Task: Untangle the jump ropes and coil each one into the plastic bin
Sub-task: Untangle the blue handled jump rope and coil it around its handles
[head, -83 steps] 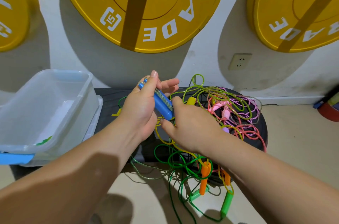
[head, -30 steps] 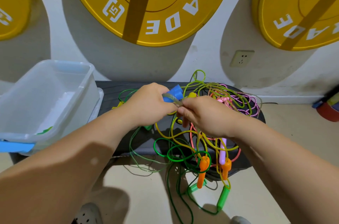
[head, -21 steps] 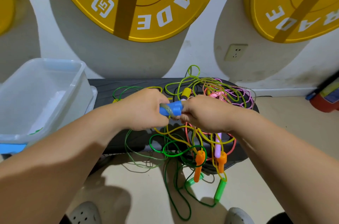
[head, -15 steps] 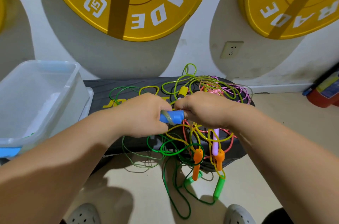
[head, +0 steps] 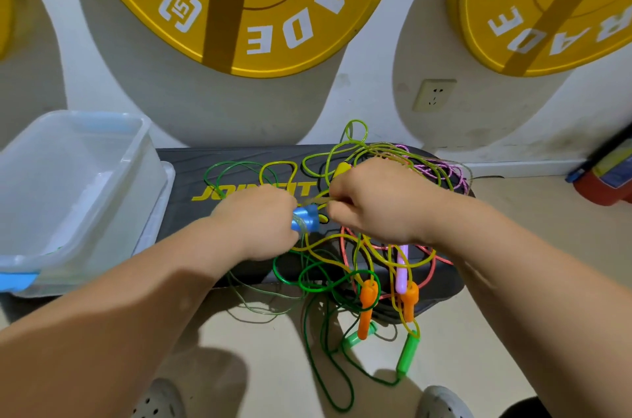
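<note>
**Q:** Head view: what has been altered since the earlier readings?

**A:** The blue handles [head: 305, 219] were previously held slanted. They have been turned level and drawn into the left hand [head: 256, 222], so that only a short end is exposed. A translucent cord [head: 313, 202] has been brought round that end.

**Q:** How are the fingers set?

**A:** The left hand's fingers are curled tightly round the handles. The right hand [head: 379, 203] is closed in a pinch on the cord, just beside the exposed end.

**Q:** What are the axis and heading?

**A:** The long axis is laid left to right, roughly parallel to the front edge of the surface [head: 184, 171]. The exposed end is pointed at the right hand.

**Q:** Where is the item located, and what follows for the task?

**A:** The handles are held above the middle of the surface, between the plastic bin [head: 143, 185] at the left and the tangle of jump ropes [head: 342, 260] at the right. Part of the tangle is hung over the front edge toward the floor [head: 273, 335]. It is judged that one rope is being wound on its own handles, ready for the bin. The remaining ropes are still knotted together.
</note>
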